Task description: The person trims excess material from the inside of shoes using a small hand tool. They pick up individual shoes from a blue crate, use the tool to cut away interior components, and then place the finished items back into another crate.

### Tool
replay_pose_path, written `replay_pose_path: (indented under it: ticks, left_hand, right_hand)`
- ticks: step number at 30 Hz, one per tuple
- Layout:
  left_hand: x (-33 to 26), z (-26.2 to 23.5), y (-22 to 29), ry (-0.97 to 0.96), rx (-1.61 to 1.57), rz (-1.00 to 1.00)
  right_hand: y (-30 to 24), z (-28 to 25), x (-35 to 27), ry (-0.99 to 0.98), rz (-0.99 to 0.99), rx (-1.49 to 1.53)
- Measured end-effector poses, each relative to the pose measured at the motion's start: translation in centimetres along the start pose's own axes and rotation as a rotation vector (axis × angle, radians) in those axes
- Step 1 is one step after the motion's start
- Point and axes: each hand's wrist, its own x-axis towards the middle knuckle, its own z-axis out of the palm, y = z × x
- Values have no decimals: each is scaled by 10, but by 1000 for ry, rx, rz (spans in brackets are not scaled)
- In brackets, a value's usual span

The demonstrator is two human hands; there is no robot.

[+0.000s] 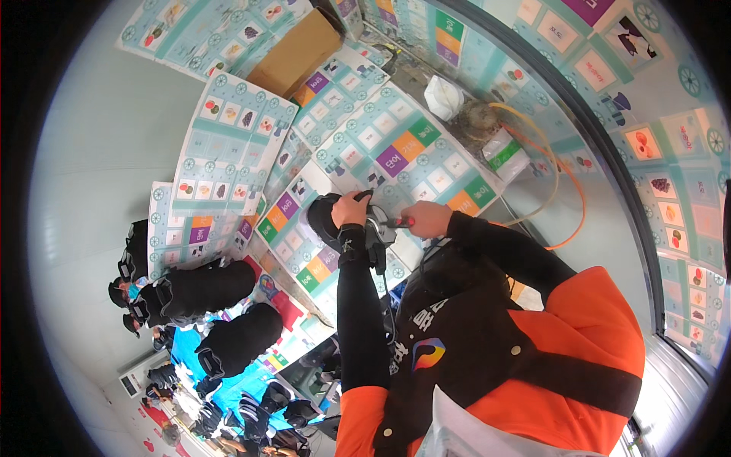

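Observation:
My left hand (351,210) is closed on a black rounded item (324,219), which looks like a padded shoe or cap; its exact kind is hard to make out. A pale patch shows at its left side. Right beside it, my right hand (428,219) grips a small hand tool (400,222) by its red and black handle. The tool's tip meets a grey and black part (378,234) just under my left wrist. Both hands are over a work table (449,183) covered with patterned teal and white sheeting.
Patterned boards (228,145) and a brown cardboard box (297,55) stand at the far left. Large black padded items (199,293) lie at the near left. An orange hose (582,206), a white crumpled thing (443,97) and a white-green packet (505,156) are at the right.

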Motion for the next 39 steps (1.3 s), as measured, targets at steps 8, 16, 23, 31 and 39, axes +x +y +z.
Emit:
replay_pose_path:
  ticks: [8,16,23,31,39]
  left_hand:
    - [5,3,10,-32,34,-3]
    - [4,4,8,-52,7,7]
    - [3,-1,-7,-53,276,199]
    - [-33,-69,-20,494,423,378]
    - [-13,5,6,258,-195,183]
  right_hand:
    - [-10,-9,-9,5,40,-126]
    - [-14,-11,-13,68,68,-13]
    - [5,4,-16,-109,-29,-77]
    - [19,-28,-24,105,-65,217]
    - [21,1,-12,156,-15,105]
